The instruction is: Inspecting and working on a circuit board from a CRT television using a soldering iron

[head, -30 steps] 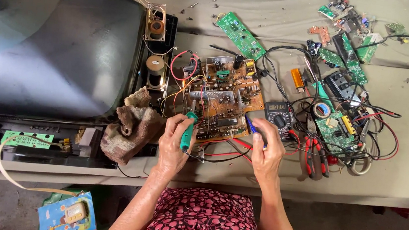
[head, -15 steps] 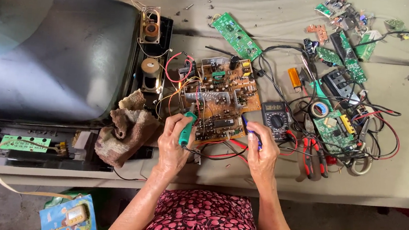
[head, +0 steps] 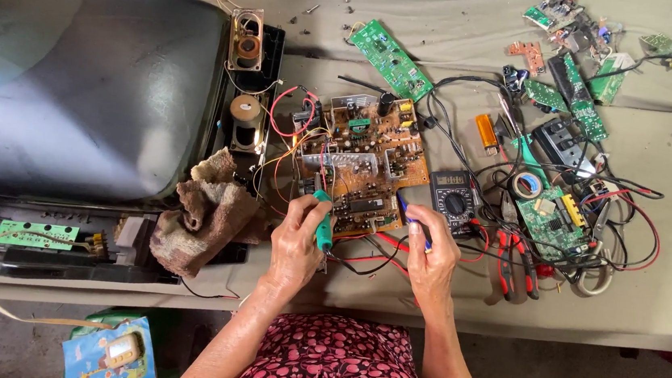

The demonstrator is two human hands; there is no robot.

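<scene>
A brown rag (head: 204, 214) lies beside red-handled pliers (head: 514, 261) and tape roll (head: 527, 185).

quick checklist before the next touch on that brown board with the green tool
1. Left hand grips green tool: ok.
2. Tool tip on brown board: cannot tell, hidden by hand.
3. Right hand holds blue tool at board edge: ok.
4. Red wires lie under both hands: not ok.
5. Rag apart from board: ok.
6. Meter beside board, within view: ok.
</scene>
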